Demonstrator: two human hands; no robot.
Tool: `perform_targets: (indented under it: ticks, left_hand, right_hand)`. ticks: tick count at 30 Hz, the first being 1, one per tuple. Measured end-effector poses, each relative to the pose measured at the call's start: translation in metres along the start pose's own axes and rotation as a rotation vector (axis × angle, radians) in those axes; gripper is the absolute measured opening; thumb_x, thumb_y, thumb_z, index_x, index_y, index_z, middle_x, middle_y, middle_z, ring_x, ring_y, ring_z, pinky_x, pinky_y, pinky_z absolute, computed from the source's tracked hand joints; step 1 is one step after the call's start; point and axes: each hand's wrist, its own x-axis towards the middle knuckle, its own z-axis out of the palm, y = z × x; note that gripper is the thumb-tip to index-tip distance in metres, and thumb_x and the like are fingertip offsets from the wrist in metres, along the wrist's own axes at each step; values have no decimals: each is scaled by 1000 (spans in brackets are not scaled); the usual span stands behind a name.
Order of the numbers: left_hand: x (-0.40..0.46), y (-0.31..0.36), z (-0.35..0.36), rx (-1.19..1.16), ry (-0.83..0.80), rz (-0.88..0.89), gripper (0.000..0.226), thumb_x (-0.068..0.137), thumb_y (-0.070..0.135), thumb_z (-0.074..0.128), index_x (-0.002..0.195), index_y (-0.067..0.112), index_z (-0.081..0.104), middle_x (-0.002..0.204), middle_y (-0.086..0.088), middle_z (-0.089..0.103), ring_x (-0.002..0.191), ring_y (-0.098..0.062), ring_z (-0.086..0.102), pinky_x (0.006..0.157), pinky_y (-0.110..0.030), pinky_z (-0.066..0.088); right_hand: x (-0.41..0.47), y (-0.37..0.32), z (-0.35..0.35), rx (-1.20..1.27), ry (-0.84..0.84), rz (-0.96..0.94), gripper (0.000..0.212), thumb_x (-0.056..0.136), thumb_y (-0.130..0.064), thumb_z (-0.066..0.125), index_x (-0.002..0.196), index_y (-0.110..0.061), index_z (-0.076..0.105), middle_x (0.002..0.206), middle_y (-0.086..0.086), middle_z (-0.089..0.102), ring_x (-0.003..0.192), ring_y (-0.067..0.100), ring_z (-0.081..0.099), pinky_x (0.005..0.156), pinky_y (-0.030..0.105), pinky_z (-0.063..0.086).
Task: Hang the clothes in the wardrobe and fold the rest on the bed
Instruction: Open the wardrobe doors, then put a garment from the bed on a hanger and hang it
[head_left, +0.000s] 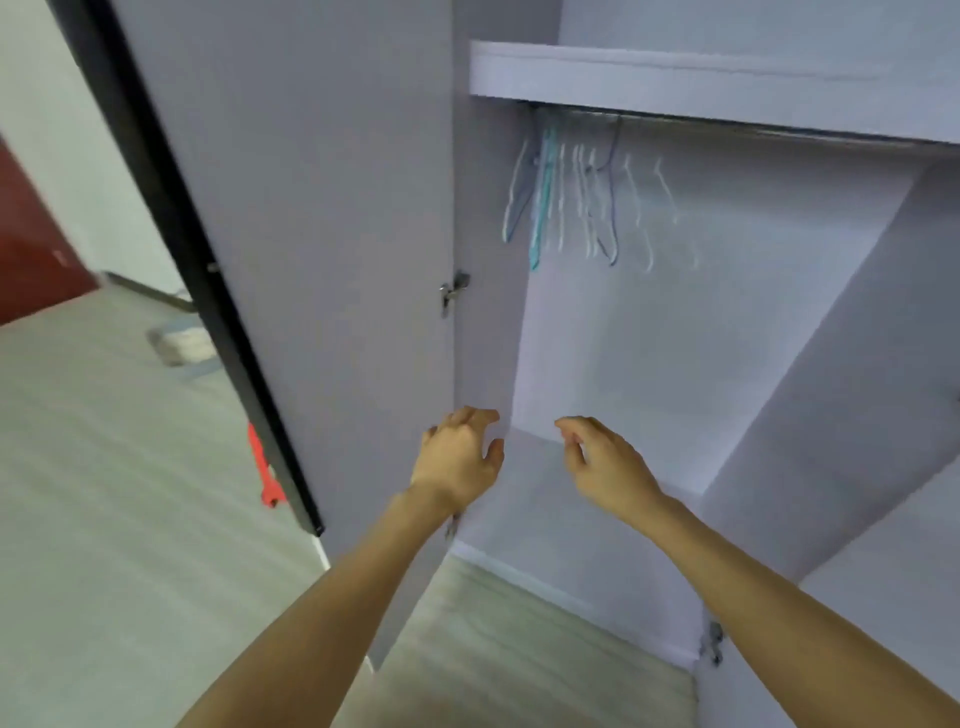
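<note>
Wardrobe (623, 338), doors open, step judged preparatory: left hand (460, 457) and right hand (605, 467) both loosely curled, holding nothing; empty hangers (582, 202) on rail above and beyond both hands; no clothes visible; next move calls for fetching a hanger or garment

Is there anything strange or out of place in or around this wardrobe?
One thing: a red object lies on the floor by the open left door; too blurred to identify. The hangers on the rail look orderly.
</note>
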Motion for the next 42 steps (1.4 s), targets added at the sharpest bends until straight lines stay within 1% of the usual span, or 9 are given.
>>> perform_targets:
  ticks: [5,8,12,17,23,31,36,40,42]
  left_hand:
    - [-71,-78,-10,-36,201,-473,40,96,27,45,135,18,47,137,-3,47,122,-24,48,104,-38,36]
    - [-122,-96,-9,-64,324,-679,39,96,24,46,134,16,48,134,-6,49,121,-24,48,103,-37,37]
    - [-231,-97,-8,-58,495,-1034,39,96,25,45,134,15,46,133,-5,49,123,-23,47,103,-37,36]
    - [-352,-84,-8,-14,714,-1373,38,93,22,48,131,15,51,134,-8,51,122,-25,47,99,-36,39]
    - [-476,-54,6,9,903,-1696,35,91,22,49,124,13,57,123,-9,56,114,-27,52,95,-40,42]
    - [-628,-58,53,-86,1099,-2005,38,93,19,48,131,11,50,132,-7,49,122,-21,45,100,-33,37]
    - [-696,-59,110,-172,1072,-2264,50,90,16,49,139,13,38,142,-10,35,128,-27,34,104,-36,31]
    - [-750,-71,142,-66,801,-2414,71,90,11,46,149,30,12,156,-9,1,139,-33,9,109,-44,23]
    - [-780,-83,143,12,675,-2432,69,91,10,44,147,37,14,157,-6,-2,140,-31,7,103,-43,26]
  right_hand:
    - [23,-47,94,86,-322,-319,32,96,-12,42,125,-10,53,125,5,59,114,26,55,93,34,43]
    - [15,-72,133,128,-468,-441,31,96,-11,41,123,-9,56,125,6,60,113,26,56,95,35,43]
    - [-33,-128,179,165,-744,-691,30,97,-13,40,121,-10,57,124,7,61,114,25,57,94,33,44]
    - [-98,-197,217,146,-922,-973,30,97,-12,40,121,-8,58,123,9,61,113,28,57,94,33,43]
    - [-207,-265,254,62,-1132,-1244,31,97,-16,40,123,-15,56,127,6,60,115,28,54,91,31,40]
    - [-362,-334,309,-10,-1363,-1554,32,97,-15,38,124,-16,55,126,4,58,116,23,52,93,30,40]
    - [-440,-335,345,-140,-1456,-1659,34,98,-14,36,127,-14,52,126,2,57,116,20,53,96,34,42]
    - [-493,-331,372,-183,-1503,-1733,35,98,-14,36,129,-16,51,125,-1,57,116,18,53,94,34,43]
    - [-513,-332,384,-164,-1519,-1751,35,98,-15,37,130,-17,51,124,-2,57,115,17,53,94,34,43]
